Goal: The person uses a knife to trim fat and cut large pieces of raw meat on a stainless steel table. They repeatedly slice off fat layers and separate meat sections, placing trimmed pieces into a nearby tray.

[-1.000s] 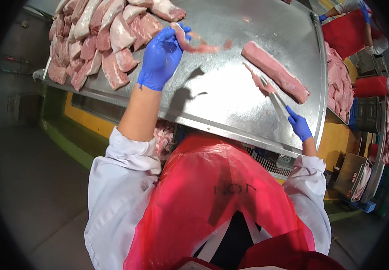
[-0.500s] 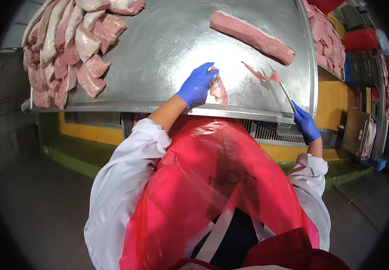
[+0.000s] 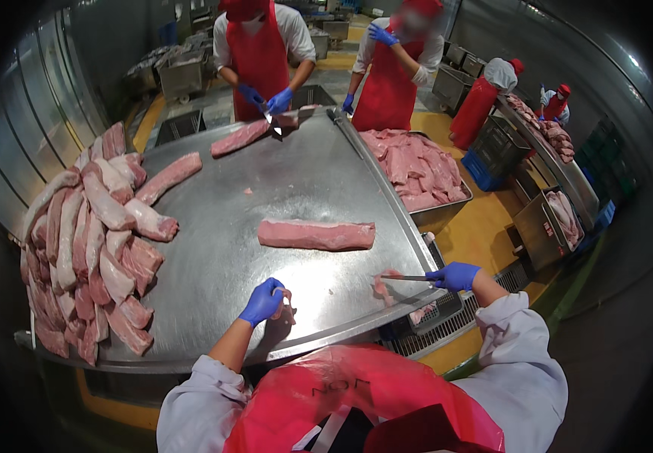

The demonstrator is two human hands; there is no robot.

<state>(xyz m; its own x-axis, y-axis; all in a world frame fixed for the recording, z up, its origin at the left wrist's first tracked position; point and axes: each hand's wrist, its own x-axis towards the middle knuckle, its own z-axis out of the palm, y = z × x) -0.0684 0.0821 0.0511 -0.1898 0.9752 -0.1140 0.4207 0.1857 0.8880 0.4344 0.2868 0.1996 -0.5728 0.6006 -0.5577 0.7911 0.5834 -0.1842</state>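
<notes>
My left hand (image 3: 261, 302) in a blue glove is closed on a pink meat trimming (image 3: 284, 302) at the near side of the steel table (image 3: 319, 181). My right hand (image 3: 455, 276), also gloved, grips a knife (image 3: 409, 278) whose blade reaches left over another thin scrap (image 3: 383, 291). A long trimmed loin (image 3: 315, 235) lies crosswise between and beyond both hands. A large pile of raw cuts (image 3: 77, 257) covers the table's left side.
A co-worker (image 3: 243, 53) holds a knife over a loin (image 3: 240, 137) at the far edge. Another co-worker (image 3: 383, 83) stands by a tray of meat (image 3: 440, 196) at the right. Farther right are more people (image 3: 474, 113) and stacked crates (image 3: 485, 170).
The view has tilted up, showing co-workers and the room. My left hand has lowered the raised trimming to the table's near side. My right hand still holds the knife at the right.
</notes>
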